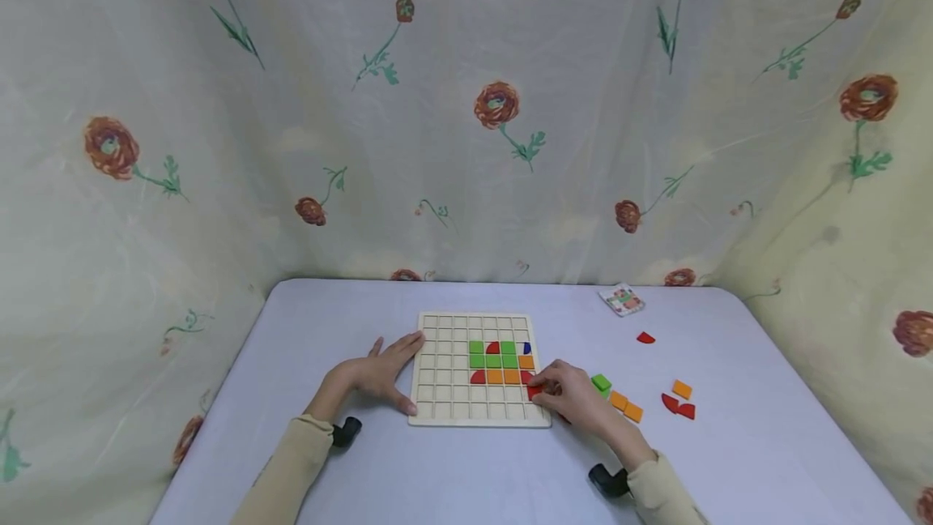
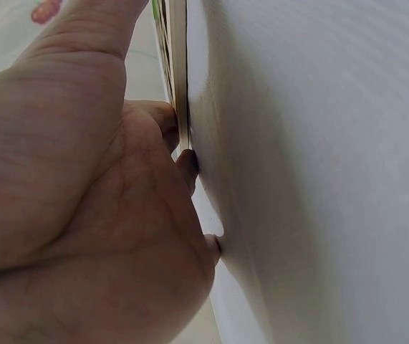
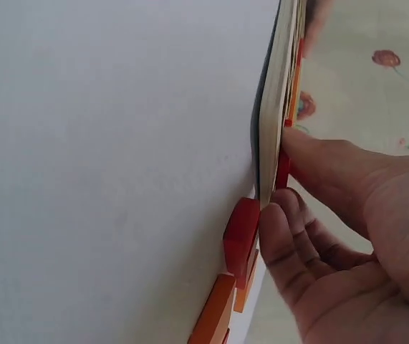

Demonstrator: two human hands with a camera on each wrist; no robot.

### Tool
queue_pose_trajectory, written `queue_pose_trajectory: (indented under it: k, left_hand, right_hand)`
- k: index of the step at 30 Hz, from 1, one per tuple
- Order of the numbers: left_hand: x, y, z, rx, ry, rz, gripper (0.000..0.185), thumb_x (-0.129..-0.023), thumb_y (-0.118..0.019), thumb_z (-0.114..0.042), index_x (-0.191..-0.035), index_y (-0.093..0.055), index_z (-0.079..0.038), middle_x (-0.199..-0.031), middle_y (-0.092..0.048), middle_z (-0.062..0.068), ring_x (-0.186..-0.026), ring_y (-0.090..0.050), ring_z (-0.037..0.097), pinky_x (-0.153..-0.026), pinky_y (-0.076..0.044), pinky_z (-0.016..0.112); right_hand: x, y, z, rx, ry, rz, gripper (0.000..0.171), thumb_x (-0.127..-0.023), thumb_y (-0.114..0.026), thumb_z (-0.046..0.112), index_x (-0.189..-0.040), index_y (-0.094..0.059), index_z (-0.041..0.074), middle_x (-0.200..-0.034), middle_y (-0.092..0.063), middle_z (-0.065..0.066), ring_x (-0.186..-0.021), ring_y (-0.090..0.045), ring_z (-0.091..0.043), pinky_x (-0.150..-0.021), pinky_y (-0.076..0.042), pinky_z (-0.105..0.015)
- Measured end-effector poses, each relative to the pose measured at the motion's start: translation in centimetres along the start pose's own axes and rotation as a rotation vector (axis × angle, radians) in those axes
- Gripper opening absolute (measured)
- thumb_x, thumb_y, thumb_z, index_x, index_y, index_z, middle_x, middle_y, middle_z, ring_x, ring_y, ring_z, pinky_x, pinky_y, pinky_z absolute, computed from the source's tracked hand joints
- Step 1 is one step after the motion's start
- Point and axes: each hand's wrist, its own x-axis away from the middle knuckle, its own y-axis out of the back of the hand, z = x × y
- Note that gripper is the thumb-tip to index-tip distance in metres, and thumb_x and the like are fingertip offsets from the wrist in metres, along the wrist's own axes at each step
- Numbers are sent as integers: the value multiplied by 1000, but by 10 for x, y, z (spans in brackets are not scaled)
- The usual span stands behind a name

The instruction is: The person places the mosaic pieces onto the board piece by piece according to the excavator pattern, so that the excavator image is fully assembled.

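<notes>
Table: pale cloth [image 1: 452, 476], flowered curtain [image 1: 466, 104] behind.
Left hand [image 1: 379, 375]: spread flat, steadying board [image 1: 440, 395] (left edge).
Right hand [image 1: 576, 397]: pinching red piece [image 1: 535, 391].

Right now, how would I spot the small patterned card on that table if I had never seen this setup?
Start at the pale wooden grid board in the middle of the light blue table, then look toward the far right corner near the flowered curtain. There lies the small patterned card, flat and alone. Unlike the plain red, orange and green tiles nearer the right hand, it is white-edged and multicoloured.
</notes>
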Motion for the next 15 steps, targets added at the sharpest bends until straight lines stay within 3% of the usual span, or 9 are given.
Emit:
queue_pose_trajectory:
  k: [6, 15]
  left_hand:
    - [-1, -1, 0, 8, 10, -1, 128, -64, -78, -65, -157, -7, -14, -165, -1, 1, -152, 0, 24, -119, 5, 58]
    - [-2, -1, 0, 18, 3, 1, 129, -63, -79, -65, -157, -6, -14, -165, 0, 2, -152, 0, 24, -119, 6, 58]
  right_hand:
    - [0, 2, 2, -29, -2, 34, 17, -87, -72, 14, -104, -74, 17, -96, -60, 4, -81, -53, -11, -69, -49, -19]
    - [0, 1, 5, 17, 2, 18, 17, -87, -72, 14, -104, -74, 15, -96, -62, 5, -79, -53, -9, -70, -49, -20]
